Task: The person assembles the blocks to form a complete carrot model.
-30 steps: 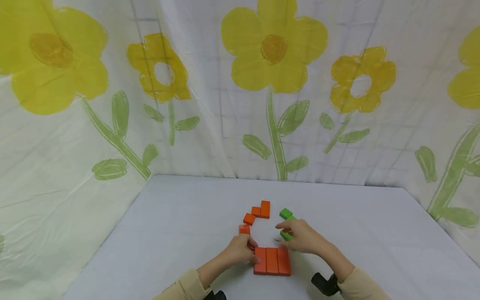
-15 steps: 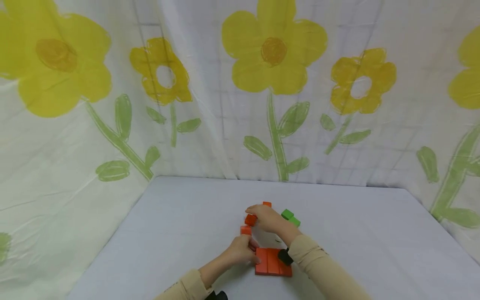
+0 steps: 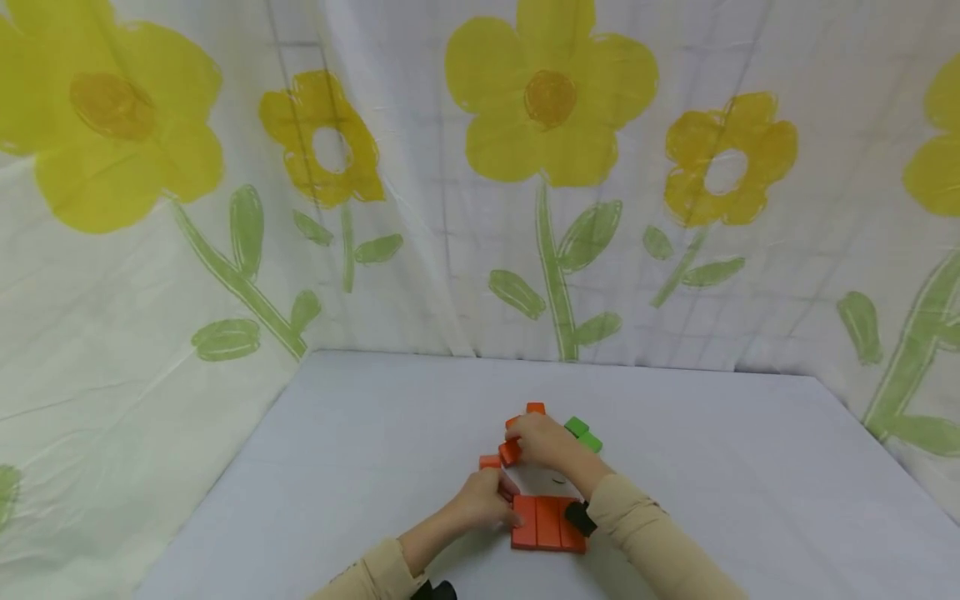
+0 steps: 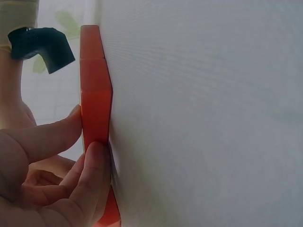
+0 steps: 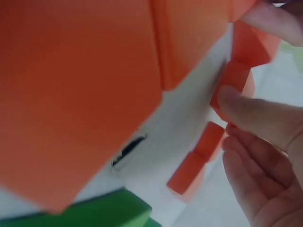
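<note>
In the head view three red blocks [image 3: 548, 523] lie side by side in a row near the front of the table. My left hand [image 3: 483, 500] is at the row's far left corner; the left wrist view has its thumb and fingertips gripping the end red block [image 4: 96, 113]. Beyond the row, my right hand [image 3: 543, 442] pinches a small orange block [image 5: 232, 87], thumb on one face and fingers behind. A red block [image 5: 255, 45] stands right beside that one, between the two hands. Fingers partly hide the held blocks.
Farther back are two more orange blocks [image 5: 187, 172], touching each other. Two green blocks [image 3: 583, 434] sit to the right, partly behind the right forearm. A small dark mark [image 3: 558, 480] shows on the white table [image 3: 375, 433]. A flowered curtain [image 3: 465, 250] hangs behind.
From beside the green blocks, my right hand has crossed left to the small orange block and shifted it nearer, toward the red block. My left hand has stayed at the row's corner.
</note>
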### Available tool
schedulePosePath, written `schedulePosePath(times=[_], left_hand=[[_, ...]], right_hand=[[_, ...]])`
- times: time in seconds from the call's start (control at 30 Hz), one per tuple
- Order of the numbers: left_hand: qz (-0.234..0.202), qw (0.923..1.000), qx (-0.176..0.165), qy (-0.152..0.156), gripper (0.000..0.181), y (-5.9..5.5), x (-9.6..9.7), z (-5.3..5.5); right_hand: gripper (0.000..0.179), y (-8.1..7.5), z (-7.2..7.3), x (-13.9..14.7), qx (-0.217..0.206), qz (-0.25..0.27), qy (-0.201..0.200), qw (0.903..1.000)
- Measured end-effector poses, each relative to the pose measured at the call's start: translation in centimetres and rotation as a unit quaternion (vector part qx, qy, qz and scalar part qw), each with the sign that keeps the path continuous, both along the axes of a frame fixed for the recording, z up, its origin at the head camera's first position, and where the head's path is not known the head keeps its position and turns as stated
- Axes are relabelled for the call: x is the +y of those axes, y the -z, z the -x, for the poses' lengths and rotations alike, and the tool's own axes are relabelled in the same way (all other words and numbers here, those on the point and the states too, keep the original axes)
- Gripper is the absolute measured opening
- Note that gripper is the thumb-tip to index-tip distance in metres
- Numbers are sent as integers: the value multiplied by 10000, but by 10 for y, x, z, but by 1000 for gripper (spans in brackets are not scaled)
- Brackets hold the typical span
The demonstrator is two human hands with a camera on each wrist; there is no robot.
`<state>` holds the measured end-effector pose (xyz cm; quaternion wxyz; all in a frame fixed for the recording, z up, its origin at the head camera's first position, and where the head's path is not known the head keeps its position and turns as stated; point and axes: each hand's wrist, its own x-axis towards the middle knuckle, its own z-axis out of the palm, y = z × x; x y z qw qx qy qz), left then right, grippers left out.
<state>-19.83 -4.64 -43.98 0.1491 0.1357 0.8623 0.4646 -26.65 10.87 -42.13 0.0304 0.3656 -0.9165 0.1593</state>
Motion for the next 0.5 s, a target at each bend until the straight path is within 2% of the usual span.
schedulePosePath(times=[0.13,0.23,0.3,0.5], left_hand=[[20,10000,-38,25,27,-2,-1,0],[20,10000,-28,44,27,-4,-2,0],[32,10000,-19,47,27,-4,-2,0],[65,10000,-45,58,25,0,0,1]], right_hand=[[12,-6,-5,7,-448,520,127,9976],[20,-12,-15,14,-942,970,317,9903],[27,-15,-24,19,-1253,1256,441,9831],[25,-21,-60,35,-2018,1760,484,9623]])
